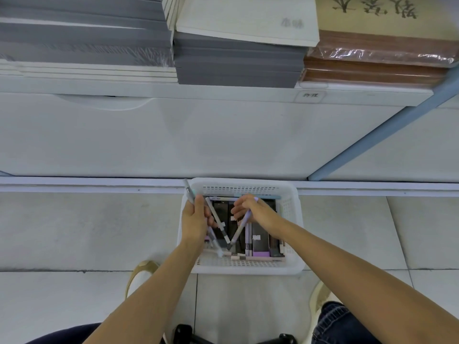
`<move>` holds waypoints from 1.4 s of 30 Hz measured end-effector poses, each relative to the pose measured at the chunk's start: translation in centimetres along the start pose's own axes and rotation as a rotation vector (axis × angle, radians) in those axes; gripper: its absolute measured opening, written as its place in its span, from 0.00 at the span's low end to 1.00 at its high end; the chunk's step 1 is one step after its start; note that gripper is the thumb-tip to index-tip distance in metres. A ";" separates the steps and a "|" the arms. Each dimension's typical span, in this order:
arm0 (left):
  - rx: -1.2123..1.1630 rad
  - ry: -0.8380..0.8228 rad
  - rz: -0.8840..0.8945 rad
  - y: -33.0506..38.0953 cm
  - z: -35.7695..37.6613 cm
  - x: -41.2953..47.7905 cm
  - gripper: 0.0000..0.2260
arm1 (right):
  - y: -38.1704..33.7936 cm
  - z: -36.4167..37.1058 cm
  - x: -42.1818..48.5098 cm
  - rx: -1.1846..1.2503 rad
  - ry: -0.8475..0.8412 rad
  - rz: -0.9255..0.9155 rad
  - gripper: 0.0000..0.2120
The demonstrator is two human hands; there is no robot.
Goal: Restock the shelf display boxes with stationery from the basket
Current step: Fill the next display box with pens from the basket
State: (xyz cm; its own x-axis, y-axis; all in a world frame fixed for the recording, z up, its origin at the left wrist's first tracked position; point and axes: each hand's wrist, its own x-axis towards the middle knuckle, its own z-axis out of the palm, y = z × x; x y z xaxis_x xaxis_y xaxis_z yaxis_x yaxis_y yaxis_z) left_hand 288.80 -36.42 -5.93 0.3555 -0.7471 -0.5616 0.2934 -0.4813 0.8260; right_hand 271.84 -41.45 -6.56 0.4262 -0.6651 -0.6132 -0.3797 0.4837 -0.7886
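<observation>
A white perforated basket [293, 232] stands on the tiled floor against the shelf base. It holds dark boxes [260, 238] and several purple and pale pens. My left hand [195, 219] is over the basket's left side and grips a few pens [218, 220], one sticking up past the rim. My right hand [253, 211] is over the middle of the basket and pinches a single purple pen [242, 225] that slants down to the left. No shelf display boxes are in view.
A white cabinet front [198, 135] with a cut-out handle rises behind the basket. On the shelf above lie stacks of grey notebooks [236, 63], white books [246, 18] and brown wrapped books [372, 63]. My shoes [141, 274] and knees frame the floor below.
</observation>
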 end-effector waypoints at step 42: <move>0.253 -0.007 0.240 8.5 -4.0 -0.7 0.16 | -12.9 -1.0 -1.7 -0.495 -0.130 -0.362 0.06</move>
State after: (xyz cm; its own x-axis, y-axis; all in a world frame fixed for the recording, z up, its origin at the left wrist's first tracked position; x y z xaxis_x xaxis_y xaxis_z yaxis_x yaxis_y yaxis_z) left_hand 294.57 -38.21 1.28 0.3811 -0.8555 -0.3505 -0.0271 -0.3893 0.9207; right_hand 275.20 -47.09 4.69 0.6832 -0.6481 -0.3364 -0.5146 -0.1005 -0.8515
